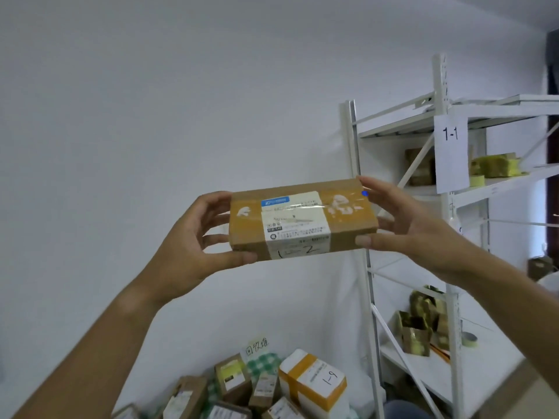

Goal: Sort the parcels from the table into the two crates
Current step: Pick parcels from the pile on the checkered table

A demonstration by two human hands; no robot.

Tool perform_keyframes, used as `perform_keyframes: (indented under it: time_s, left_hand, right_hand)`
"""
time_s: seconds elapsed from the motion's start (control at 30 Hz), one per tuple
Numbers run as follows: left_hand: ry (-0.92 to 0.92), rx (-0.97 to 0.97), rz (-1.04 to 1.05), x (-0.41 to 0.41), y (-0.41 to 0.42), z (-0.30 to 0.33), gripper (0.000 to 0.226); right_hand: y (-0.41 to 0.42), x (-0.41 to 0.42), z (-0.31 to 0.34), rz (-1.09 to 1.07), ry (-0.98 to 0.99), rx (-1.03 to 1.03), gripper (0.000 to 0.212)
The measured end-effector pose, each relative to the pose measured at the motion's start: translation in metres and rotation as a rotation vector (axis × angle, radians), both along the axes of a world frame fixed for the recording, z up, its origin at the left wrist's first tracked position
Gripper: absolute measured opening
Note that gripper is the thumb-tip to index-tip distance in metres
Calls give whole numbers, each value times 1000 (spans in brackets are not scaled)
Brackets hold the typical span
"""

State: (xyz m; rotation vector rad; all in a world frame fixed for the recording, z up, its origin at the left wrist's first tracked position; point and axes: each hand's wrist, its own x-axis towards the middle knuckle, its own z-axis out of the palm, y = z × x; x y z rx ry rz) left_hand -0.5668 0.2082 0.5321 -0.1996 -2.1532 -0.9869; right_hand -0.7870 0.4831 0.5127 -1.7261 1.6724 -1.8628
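Head view looks up past the work to a bare white wall [151, 101], so no table or crate shows here. At the left, the left hand [187, 249] has its thumb under the near bottom edge and its fingers curled onto the short end of a brown cardboard parcel [302, 219]. That parcel is held up in the air between both hands, its long axis running left to right and tipped slightly up on the right, with its white label [295, 225] facing us and "1-2" handwritten on the front edge. The right hand [405, 225] clamps the other short end the same way, thumb below and fingers over the top corner. Both hands sit equally close, one at each end. I'd guess the mark is being read to choose a crate. Lower down, a pile of other parcels [272, 388] lies by a paper note. At the right stands a white metal shelf rack [447, 122] tagged "1-1", with crumpled gold wrapping on its shelves.
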Motion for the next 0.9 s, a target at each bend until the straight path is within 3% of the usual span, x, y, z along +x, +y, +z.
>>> perform_keyframes:
  time_s: [0.23,0.57,0.9]
  left_hand:
    - [-133,313,60,3,-9,-32,66]
    - [-281,526,261,49,-57,-84,57]
    - [-359,637,307,108,-135,-155,89]
  right_hand:
    - [-34,-4,-31,5,-192,21,78]
    - [-122,19,-91,137,-274,193,68]
    - [-208,62,-151,203,-357,345,67]
